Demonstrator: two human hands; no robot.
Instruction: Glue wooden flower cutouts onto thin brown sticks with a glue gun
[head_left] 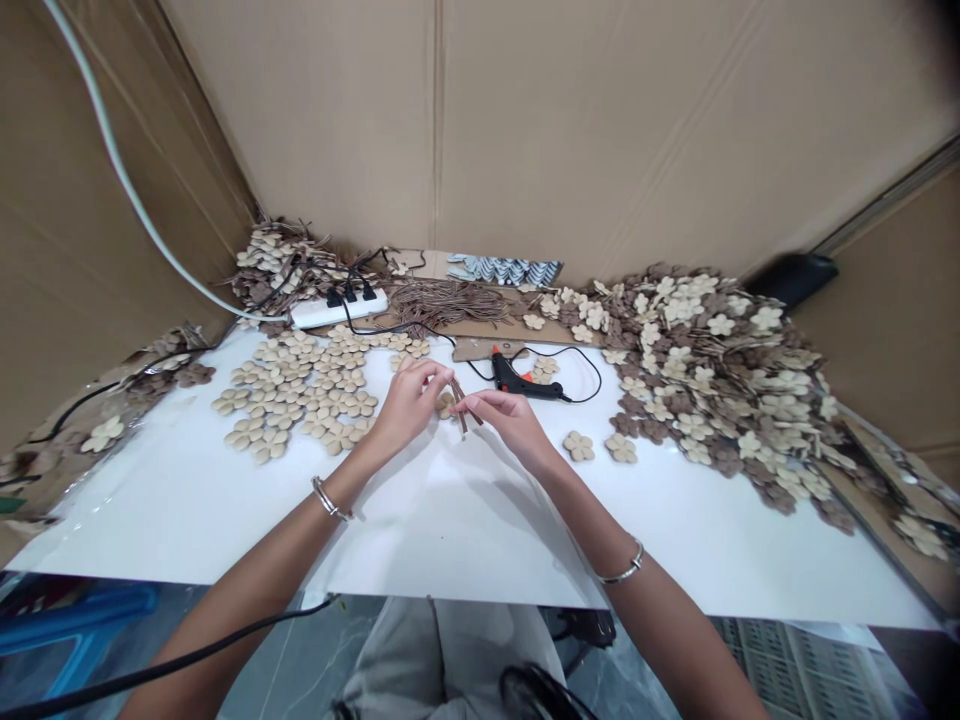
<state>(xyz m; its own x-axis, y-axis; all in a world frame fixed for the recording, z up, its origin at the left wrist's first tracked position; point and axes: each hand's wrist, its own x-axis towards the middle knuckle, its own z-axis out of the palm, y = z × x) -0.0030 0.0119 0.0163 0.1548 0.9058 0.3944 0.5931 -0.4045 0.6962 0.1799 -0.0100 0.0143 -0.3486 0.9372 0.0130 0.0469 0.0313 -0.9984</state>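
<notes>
Near the middle of the white table, my left hand (411, 398) pinches the upper end of a thin brown cord (459, 396), which looks doubled with its ends hanging down. The fingertips of my right hand (511, 418) are closed on the same cord lower down. Partly hidden behind my fingers is a beige flower piece (445, 406) on the table. Just beyond my right hand, a black glue gun (526, 380) with orange parts lies on its side. Many beige flower pieces (296, 385) are spread to the left of my left hand.
A large heap of brown and beige flowers (697, 350) covers the right side. At the back lie a bundle of brown cords (450, 303), a white power strip (339, 309) with plugs, and striped gloves (506, 270). Two beige flowers (578, 446) lie right of centre. Cardboard walls (585, 130) enclose the table.
</notes>
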